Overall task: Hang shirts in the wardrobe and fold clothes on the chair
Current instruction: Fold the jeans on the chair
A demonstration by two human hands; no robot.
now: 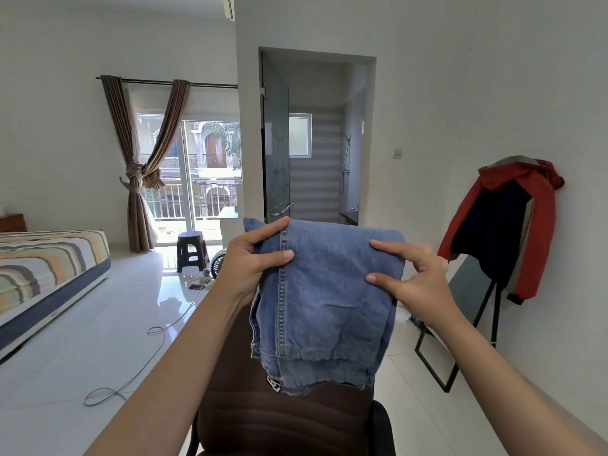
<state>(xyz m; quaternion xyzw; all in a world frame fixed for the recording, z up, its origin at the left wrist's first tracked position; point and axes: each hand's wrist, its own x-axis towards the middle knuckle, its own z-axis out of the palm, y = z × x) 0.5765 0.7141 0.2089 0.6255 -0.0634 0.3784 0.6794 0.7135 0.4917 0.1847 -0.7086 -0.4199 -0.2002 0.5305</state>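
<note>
A pair of light blue jeans (324, 304), folded over, hangs in front of me above the brown padded chair (263, 419). My left hand (253, 261) pinches the upper left corner of the denim, thumb in front. My right hand (411, 278) holds the upper right edge, fingers spread on the front of the cloth. The lower hem of the jeans reaches the top of the chair back and hides part of it. No wardrobe is in view.
A red and navy jacket (506, 225) hangs on a black stand at the right wall. A striped bed (46, 274) is on the left, cables (158, 330) trail over the white floor, and a dark plastic stool (192, 250) stands by the balcony door. A bathroom doorway (316, 136) is straight ahead.
</note>
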